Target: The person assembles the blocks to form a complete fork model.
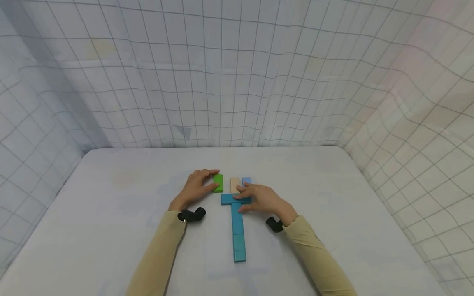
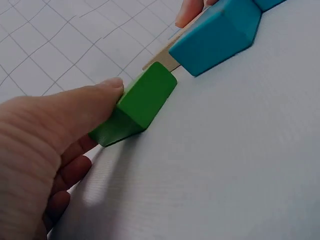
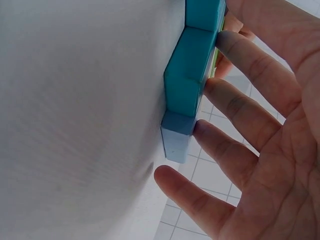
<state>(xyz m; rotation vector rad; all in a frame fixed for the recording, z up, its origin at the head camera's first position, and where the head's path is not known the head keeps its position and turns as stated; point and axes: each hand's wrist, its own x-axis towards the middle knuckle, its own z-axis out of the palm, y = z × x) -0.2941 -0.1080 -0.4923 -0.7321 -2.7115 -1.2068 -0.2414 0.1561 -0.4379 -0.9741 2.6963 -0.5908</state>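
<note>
My left hand pinches a green block by its two ends, thumb at the near end and fingers at the far end. In the left wrist view, the thumb lies along the green block's edge. My right hand lies over a teal crosswise block, its fingers spread and fairly straight. Their tips touch the top of the teal block and a light blue block in the right wrist view. A beige block stands between the green and light blue ones, beyond the crosswise block.
Two more teal blocks run end to end toward me, the nearer one closest, forming a T with the crosswise piece. All lie on a white table. A gridded white curtain hangs behind and at both sides.
</note>
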